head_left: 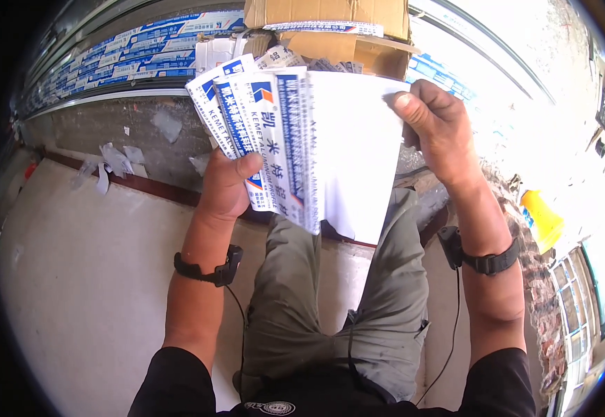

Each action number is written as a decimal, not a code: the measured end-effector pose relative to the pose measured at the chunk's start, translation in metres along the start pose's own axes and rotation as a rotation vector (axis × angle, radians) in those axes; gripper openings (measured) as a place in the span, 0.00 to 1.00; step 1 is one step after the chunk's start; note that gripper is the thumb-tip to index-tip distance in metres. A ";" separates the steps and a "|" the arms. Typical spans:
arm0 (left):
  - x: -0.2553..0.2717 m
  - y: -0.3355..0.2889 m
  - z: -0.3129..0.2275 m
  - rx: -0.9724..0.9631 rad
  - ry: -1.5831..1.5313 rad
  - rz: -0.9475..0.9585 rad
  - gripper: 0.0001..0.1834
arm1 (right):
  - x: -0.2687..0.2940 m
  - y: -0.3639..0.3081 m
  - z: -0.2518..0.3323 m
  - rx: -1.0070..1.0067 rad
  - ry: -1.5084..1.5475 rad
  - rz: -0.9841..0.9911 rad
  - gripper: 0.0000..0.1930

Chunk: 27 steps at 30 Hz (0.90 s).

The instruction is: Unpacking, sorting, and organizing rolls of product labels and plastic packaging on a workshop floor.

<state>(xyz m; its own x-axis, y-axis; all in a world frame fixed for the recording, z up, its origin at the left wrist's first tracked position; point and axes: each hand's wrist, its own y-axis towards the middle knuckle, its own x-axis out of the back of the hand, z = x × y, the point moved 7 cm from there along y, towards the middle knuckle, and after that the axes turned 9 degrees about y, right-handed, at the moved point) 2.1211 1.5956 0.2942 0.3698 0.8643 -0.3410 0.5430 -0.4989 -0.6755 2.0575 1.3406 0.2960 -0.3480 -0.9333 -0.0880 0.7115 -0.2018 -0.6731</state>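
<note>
My left hand [227,182] is closed around a fanned bunch of printed label strips [231,115], white with blue bands and an orange-and-blue mark, its thumb lying across their front. Joined to or overlapping the bunch on its right is a blank white sheet [355,149]; whether it is backing or a separate piece I cannot tell. Between thumb and bent fingers, my right hand [440,128] pinches that sheet's upper right corner. The printed edge beside the white part is smeared by motion. Both hands are in front of me, above my knees.
Behind the labels stands an open cardboard box [330,12] with printed strips in it. Long profiles in blue-and-white wrap [135,52] lie at the back left. Plastic scraps [116,160] lie at left by a dark red edge. A yellow object [543,221] is at right. Thin cables hang from both wrist straps.
</note>
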 end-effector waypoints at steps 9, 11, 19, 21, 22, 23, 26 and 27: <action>-0.004 -0.013 0.012 0.067 -0.094 0.056 0.37 | -0.026 -0.021 0.027 0.415 -0.329 0.083 0.41; -0.009 -0.014 0.012 0.085 -0.082 0.073 0.38 | -0.039 -0.030 0.036 0.545 -0.573 0.142 0.48; -0.007 -0.022 0.020 0.076 -0.158 0.110 0.40 | -0.066 -0.033 0.029 0.616 -0.937 0.288 0.44; -0.018 -0.022 0.018 0.097 -0.249 0.100 0.43 | -0.071 -0.039 0.025 0.605 -0.850 0.293 0.46; -0.020 -0.023 0.020 0.100 -0.251 0.100 0.43 | -0.072 -0.042 0.022 0.586 -0.770 0.300 0.47; -0.019 -0.024 0.024 0.139 -0.310 0.062 0.44 | -0.075 -0.044 0.022 0.590 -0.586 0.355 0.49; -0.035 -0.023 0.026 0.211 -0.378 -0.006 0.42 | -0.095 -0.050 0.002 0.022 0.000 0.672 0.50; -0.046 -0.021 0.024 0.242 -0.391 -0.025 0.40 | -0.095 -0.052 0.008 0.241 0.082 0.551 0.47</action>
<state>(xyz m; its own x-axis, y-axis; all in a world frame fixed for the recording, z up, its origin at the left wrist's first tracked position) 2.0747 1.5678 0.3078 0.0211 0.8587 -0.5120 0.3395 -0.4879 -0.8042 2.0581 1.4370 0.3457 0.0719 -0.8953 -0.4397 0.9151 0.2346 -0.3280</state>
